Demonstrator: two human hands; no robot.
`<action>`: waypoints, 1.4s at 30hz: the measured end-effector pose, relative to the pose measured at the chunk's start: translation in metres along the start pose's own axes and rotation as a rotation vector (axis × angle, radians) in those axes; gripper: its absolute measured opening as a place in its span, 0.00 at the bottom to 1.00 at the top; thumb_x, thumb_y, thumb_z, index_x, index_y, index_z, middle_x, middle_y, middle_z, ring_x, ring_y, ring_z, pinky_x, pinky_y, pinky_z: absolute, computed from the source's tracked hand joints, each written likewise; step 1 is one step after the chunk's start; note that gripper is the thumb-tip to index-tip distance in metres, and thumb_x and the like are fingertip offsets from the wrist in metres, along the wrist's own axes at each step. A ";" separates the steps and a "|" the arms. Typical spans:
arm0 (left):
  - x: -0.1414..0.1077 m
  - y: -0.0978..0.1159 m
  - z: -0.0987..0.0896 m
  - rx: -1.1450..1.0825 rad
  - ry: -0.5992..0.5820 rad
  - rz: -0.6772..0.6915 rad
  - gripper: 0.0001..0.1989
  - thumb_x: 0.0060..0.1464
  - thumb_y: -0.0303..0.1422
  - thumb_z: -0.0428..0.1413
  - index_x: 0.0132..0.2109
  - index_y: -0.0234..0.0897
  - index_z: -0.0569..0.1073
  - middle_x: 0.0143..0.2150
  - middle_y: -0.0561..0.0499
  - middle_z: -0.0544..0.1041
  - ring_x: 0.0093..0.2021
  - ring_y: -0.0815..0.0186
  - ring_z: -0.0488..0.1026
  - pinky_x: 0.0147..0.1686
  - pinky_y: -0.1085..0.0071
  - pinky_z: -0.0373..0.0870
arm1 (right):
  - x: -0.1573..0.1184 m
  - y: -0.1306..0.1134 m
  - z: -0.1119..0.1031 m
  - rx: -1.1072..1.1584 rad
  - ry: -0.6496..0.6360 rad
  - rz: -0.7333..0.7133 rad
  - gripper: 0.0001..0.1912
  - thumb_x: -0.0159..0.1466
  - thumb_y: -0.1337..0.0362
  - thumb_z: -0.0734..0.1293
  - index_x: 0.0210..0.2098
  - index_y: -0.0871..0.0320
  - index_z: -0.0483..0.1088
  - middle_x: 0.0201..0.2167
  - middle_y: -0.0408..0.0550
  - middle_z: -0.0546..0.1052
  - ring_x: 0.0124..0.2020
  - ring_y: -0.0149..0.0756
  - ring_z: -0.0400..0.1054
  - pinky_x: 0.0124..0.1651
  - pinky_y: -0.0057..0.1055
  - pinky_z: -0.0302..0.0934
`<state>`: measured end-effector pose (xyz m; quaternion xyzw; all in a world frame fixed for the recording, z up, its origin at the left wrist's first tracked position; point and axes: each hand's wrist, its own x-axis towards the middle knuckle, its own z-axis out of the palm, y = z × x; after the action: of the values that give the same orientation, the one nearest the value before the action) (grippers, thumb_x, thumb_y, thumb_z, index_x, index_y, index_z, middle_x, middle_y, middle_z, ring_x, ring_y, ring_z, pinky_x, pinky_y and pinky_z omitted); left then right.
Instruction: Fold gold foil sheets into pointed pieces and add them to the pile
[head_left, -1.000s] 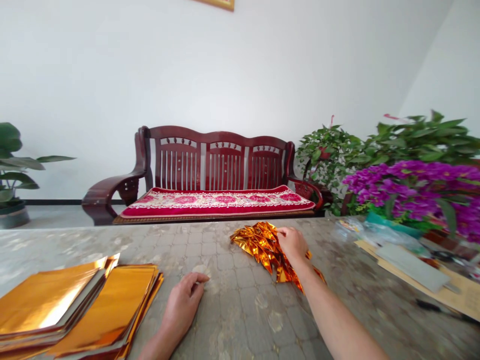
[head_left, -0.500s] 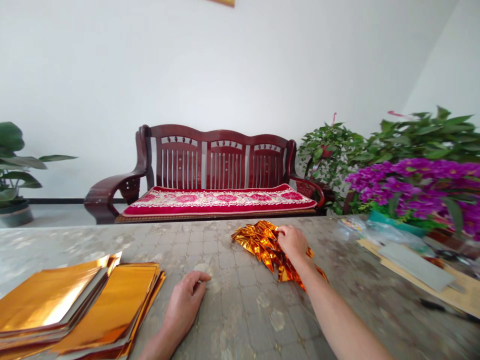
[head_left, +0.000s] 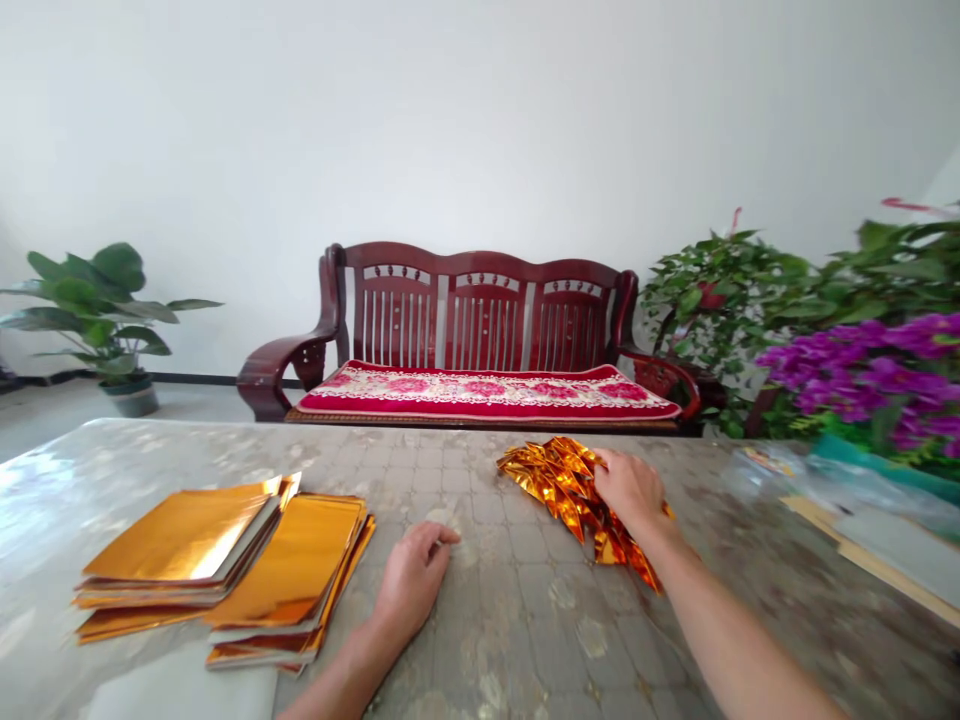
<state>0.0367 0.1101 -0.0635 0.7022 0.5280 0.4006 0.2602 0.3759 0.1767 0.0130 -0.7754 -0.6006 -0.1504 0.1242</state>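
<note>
On the right of the table lies a heap of folded, pointed pieces of shiny gold foil paper [head_left: 559, 480], overlapping in a spread. My right hand [head_left: 630, 490] reaches onto its right side, fingers closed at the foil; its fingertips are partly hidden. Beside the stacks, my left hand [head_left: 416, 575] rests on the table with nothing in it, its fingers loosely bent and the index finger reaching out to the right. Two stacks of flat gold foil sheets lie left of that hand: a wider stack [head_left: 176, 535] and a narrower stack [head_left: 292, 560], touching each other.
A patterned cover lies over the table [head_left: 517, 640]. Plastic bags [head_left: 772, 470], card sheets [head_left: 870, 560] and purple flowers [head_left: 862, 375] are at the right. A pale sheet [head_left: 187, 690] lies at the front left. Beyond the table stands a wooden bench [head_left: 480, 310].
My view has turned left, so everything appears further right, and more of the left stacks shows. Both hands keep about the same places on the table, the right one at the foil heap.
</note>
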 end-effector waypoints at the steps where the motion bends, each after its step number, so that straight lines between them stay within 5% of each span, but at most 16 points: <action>1: 0.000 0.001 0.000 0.000 0.005 0.006 0.12 0.53 0.26 0.49 0.36 0.39 0.77 0.36 0.51 0.79 0.38 0.63 0.75 0.42 0.69 0.68 | 0.000 0.000 -0.001 -0.002 0.000 -0.001 0.21 0.63 0.66 0.61 0.53 0.51 0.74 0.44 0.53 0.80 0.43 0.48 0.73 0.44 0.40 0.61; 4: -0.002 0.003 0.000 0.000 0.026 0.033 0.13 0.53 0.24 0.49 0.37 0.39 0.77 0.35 0.52 0.79 0.38 0.64 0.74 0.41 0.70 0.68 | -0.002 0.001 -0.004 -0.017 0.035 0.005 0.22 0.63 0.64 0.62 0.56 0.58 0.72 0.50 0.58 0.77 0.48 0.52 0.70 0.46 0.43 0.60; 7: -0.004 0.004 0.001 -0.018 0.056 0.095 0.13 0.54 0.23 0.48 0.38 0.39 0.77 0.34 0.52 0.77 0.36 0.66 0.73 0.38 0.72 0.67 | -0.009 -0.004 -0.008 0.005 0.227 -0.032 0.21 0.64 0.65 0.62 0.55 0.58 0.72 0.53 0.54 0.75 0.48 0.51 0.68 0.47 0.43 0.60; 11: -0.007 0.006 0.003 -0.024 0.120 0.165 0.14 0.55 0.23 0.48 0.41 0.39 0.76 0.35 0.52 0.76 0.35 0.68 0.73 0.37 0.74 0.67 | -0.036 -0.039 -0.006 0.241 0.338 -0.197 0.17 0.64 0.67 0.62 0.50 0.58 0.75 0.49 0.51 0.77 0.48 0.46 0.68 0.52 0.41 0.60; 16: -0.005 0.016 -0.008 0.005 0.205 0.141 0.14 0.56 0.22 0.49 0.41 0.40 0.77 0.37 0.52 0.79 0.37 0.68 0.75 0.39 0.74 0.68 | -0.095 -0.106 0.009 0.546 0.080 -0.430 0.17 0.63 0.70 0.60 0.46 0.55 0.75 0.46 0.48 0.78 0.49 0.41 0.69 0.54 0.36 0.61; 20: 0.007 0.030 -0.039 0.042 0.271 0.049 0.12 0.55 0.23 0.51 0.40 0.40 0.78 0.37 0.53 0.81 0.37 0.68 0.76 0.40 0.74 0.69 | -0.126 -0.139 0.017 0.664 -0.084 -0.510 0.17 0.61 0.72 0.61 0.44 0.54 0.76 0.44 0.47 0.78 0.48 0.40 0.70 0.52 0.35 0.62; 23: 0.019 0.037 -0.077 0.171 0.196 -0.089 0.13 0.54 0.23 0.51 0.41 0.40 0.78 0.38 0.53 0.82 0.38 0.68 0.78 0.40 0.75 0.69 | -0.132 -0.144 0.019 0.672 -0.090 -0.538 0.16 0.61 0.73 0.61 0.42 0.53 0.76 0.43 0.47 0.78 0.47 0.40 0.70 0.52 0.36 0.62; 26: 0.028 0.037 -0.119 0.592 0.032 -0.188 0.14 0.57 0.28 0.50 0.45 0.45 0.78 0.43 0.54 0.82 0.43 0.66 0.78 0.40 0.74 0.69 | -0.132 -0.141 0.021 0.683 -0.076 -0.540 0.15 0.62 0.73 0.61 0.40 0.54 0.76 0.42 0.47 0.78 0.46 0.40 0.70 0.51 0.35 0.62; 30: 0.034 0.025 -0.161 0.760 -0.079 -0.239 0.12 0.50 0.25 0.54 0.39 0.42 0.80 0.40 0.47 0.82 0.45 0.55 0.78 0.41 0.66 0.70 | -0.132 -0.139 0.022 0.675 -0.049 -0.575 0.14 0.63 0.73 0.60 0.39 0.55 0.76 0.40 0.47 0.78 0.45 0.39 0.70 0.50 0.35 0.62; 36: 0.029 -0.002 -0.172 0.890 -0.265 -0.227 0.14 0.43 0.24 0.61 0.40 0.39 0.80 0.44 0.42 0.81 0.47 0.53 0.77 0.45 0.65 0.71 | -0.133 -0.141 0.022 0.663 -0.016 -0.625 0.15 0.64 0.74 0.59 0.38 0.55 0.76 0.37 0.48 0.77 0.43 0.39 0.69 0.48 0.35 0.63; 42: 0.019 0.002 -0.167 0.930 -0.305 -0.212 0.10 0.49 0.24 0.57 0.39 0.37 0.80 0.42 0.40 0.82 0.45 0.54 0.78 0.43 0.66 0.70 | -0.133 -0.141 0.019 0.646 -0.030 -0.623 0.14 0.64 0.73 0.59 0.38 0.55 0.76 0.37 0.48 0.77 0.42 0.40 0.69 0.47 0.37 0.64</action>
<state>-0.0993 0.1184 0.0342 0.7370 0.6749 -0.0129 0.0333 0.2096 0.1002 -0.0533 -0.4809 -0.8235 0.0259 0.2999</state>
